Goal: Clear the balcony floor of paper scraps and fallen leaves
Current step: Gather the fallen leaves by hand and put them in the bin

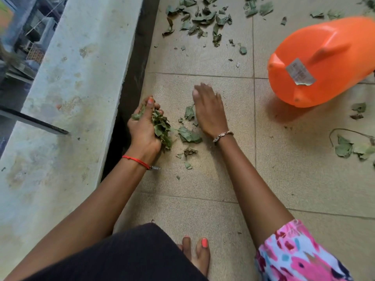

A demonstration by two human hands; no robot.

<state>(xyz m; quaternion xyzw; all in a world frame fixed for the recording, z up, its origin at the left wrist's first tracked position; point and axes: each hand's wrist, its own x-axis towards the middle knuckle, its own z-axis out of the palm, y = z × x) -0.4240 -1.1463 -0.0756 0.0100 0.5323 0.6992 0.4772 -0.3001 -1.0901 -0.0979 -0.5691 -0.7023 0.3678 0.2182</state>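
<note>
Knee point(129, 254) lowest; my left hand point(143, 126) clamps a leaf bunch point(161, 126), right hand point(209, 110) lies flat beside scraps point(189, 135). Most leaves point(198, 19) up top remain.

Soft, even daylight. The orange bucket point(324, 61) casts a faint, diffuse shadow on the floor point(223, 209) beside its base. Left of the bucket, the fingertips point(195, 92) of the right hand point(209, 112) are motion-blurred; farther left, the parapet point(71, 98) bows with wide-angle distortion.
</note>
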